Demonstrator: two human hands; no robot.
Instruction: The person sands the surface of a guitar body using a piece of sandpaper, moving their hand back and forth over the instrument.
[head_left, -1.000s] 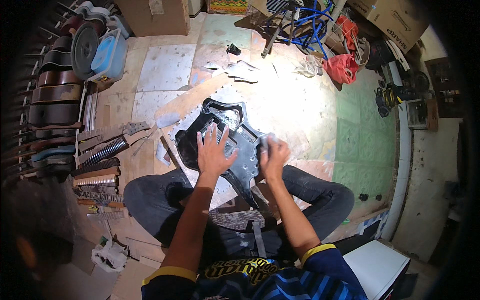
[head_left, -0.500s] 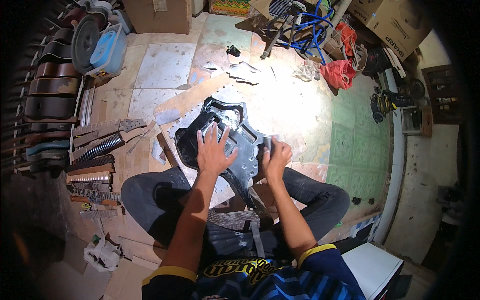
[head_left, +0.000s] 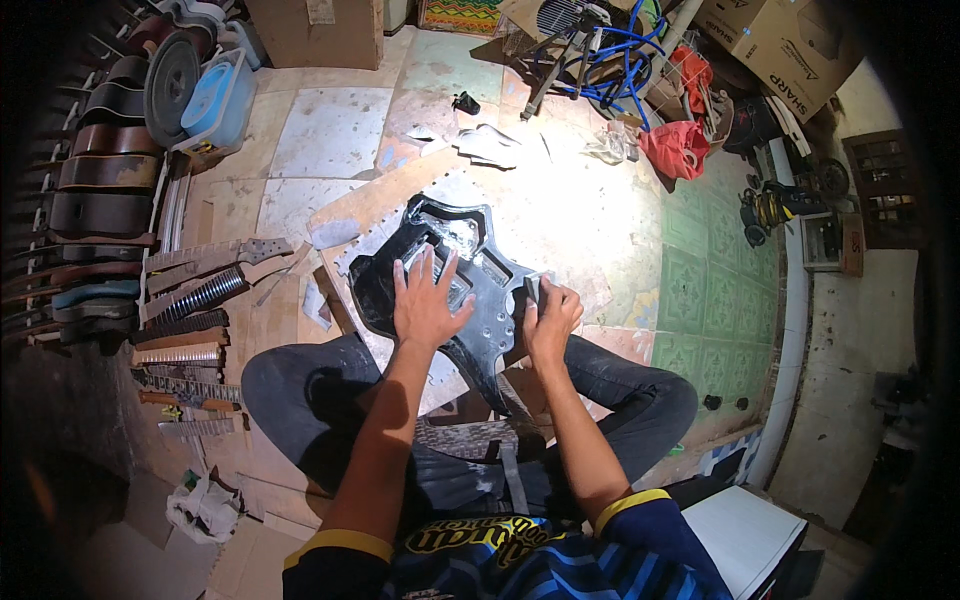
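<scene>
A glossy black electric guitar body (head_left: 488,312) with routed cavities lies tilted in front of me, over a pale board between my bent legs. My left hand (head_left: 428,305) rests flat on it, fingers spread beside the middle cavity. At the body's right edge, my right hand (head_left: 553,318) pinches a small dark grey folded piece of sandpaper (head_left: 534,290) between thumb and fingers. The sandpaper is against the edge near the neck end; its lower part is hidden by the fingers.
Several guitar necks (head_left: 205,295) lie on the floor to the left, near a row of guitar bodies (head_left: 105,175). A grey sheet (head_left: 335,233) lies beside the board. Scraps (head_left: 487,146), a red bag (head_left: 675,150) and coiled blue hose (head_left: 640,70) lie farther off.
My right hand has shifted slightly left and down along the guitar body's edge, and the sandpaper has tilted. My left hand stays in place.
</scene>
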